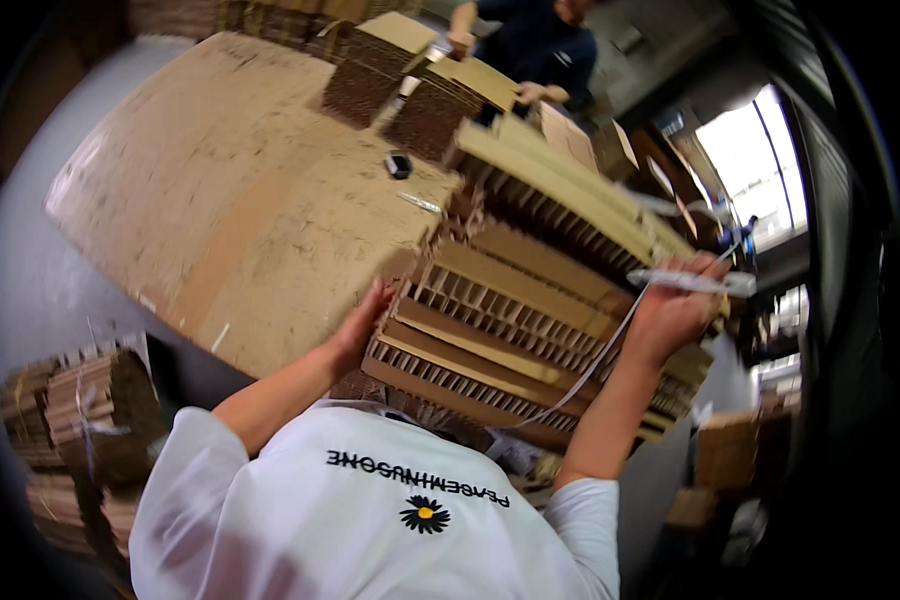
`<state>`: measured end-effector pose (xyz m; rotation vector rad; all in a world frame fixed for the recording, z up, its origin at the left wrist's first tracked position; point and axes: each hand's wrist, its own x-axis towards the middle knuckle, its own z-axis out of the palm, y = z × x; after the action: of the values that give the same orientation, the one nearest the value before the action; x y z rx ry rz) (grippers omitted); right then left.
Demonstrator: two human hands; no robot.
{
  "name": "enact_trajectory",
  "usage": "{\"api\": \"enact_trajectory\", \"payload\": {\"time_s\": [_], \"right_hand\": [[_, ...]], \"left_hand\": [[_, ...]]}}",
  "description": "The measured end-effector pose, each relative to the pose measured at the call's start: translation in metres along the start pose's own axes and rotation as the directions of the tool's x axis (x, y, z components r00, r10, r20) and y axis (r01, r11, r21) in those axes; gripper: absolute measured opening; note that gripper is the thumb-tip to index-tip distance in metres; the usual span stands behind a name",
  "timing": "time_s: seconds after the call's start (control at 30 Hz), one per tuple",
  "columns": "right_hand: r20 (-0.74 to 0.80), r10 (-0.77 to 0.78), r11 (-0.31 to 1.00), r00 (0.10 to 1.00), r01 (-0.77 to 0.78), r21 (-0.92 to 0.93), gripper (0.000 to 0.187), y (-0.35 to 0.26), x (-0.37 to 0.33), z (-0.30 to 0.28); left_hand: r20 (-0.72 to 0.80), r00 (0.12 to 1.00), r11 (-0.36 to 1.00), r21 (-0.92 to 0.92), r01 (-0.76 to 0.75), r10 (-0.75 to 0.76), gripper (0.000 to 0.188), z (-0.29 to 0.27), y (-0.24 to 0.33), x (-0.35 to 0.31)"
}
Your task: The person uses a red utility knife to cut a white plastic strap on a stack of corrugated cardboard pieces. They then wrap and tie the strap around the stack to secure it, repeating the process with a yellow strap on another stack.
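In front of me a thick stack of cardboard honeycomb pieces (510, 300) is tilted at the table's right side, its layered edges facing me. My left hand (363, 322) lies against the stack's left side with its fingers stretched out; part of it is hidden behind the cardboard. At the stack's right end, my right hand (675, 305) is closed on a white strap (595, 365). The strap runs down slantwise across the face of the stack. A flat white length crosses over the right-hand fingers.
The wooden table (220, 190) spreads to the left. On it are a small black object (398, 165) and further cardboard stacks (370, 75), where another person (540, 45) works. Tied cardboard bundles (90, 420) stand on the floor at left. Boxes (725, 450) are at right.
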<state>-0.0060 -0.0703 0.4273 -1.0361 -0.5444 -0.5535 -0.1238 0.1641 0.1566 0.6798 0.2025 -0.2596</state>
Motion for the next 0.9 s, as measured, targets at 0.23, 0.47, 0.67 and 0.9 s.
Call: {"api": "enact_trajectory", "payload": {"time_s": [0.23,0.47,0.67,0.9], "right_hand": [[0.126,0.081,0.996,0.989,-0.077,-0.036,0.031,-0.052,-0.028,0.118],[0.274,0.283,0.95,0.919,-0.229,-0.212,0.029,0.101,-0.125,0.094],[0.125,0.389,0.92,0.913,-0.381,-0.089,0.031,0.105,-0.107,0.124],[0.114,0.433,0.899,0.894,-0.42,-0.123,0.022,0.087,-0.12,0.109]], "left_hand": [[-0.195,0.978,0.983,0.181,-0.041,0.077,0.08,-0.094,0.123,-0.06],[-0.218,0.822,0.846,0.231,-0.481,0.527,0.084,-0.181,0.197,-0.1],[0.236,0.591,0.29,0.697,-0.656,0.771,0.095,-0.08,0.254,-0.093],[0.474,0.69,-0.1,0.855,-0.508,0.547,0.059,-0.06,0.268,-0.082]]}}
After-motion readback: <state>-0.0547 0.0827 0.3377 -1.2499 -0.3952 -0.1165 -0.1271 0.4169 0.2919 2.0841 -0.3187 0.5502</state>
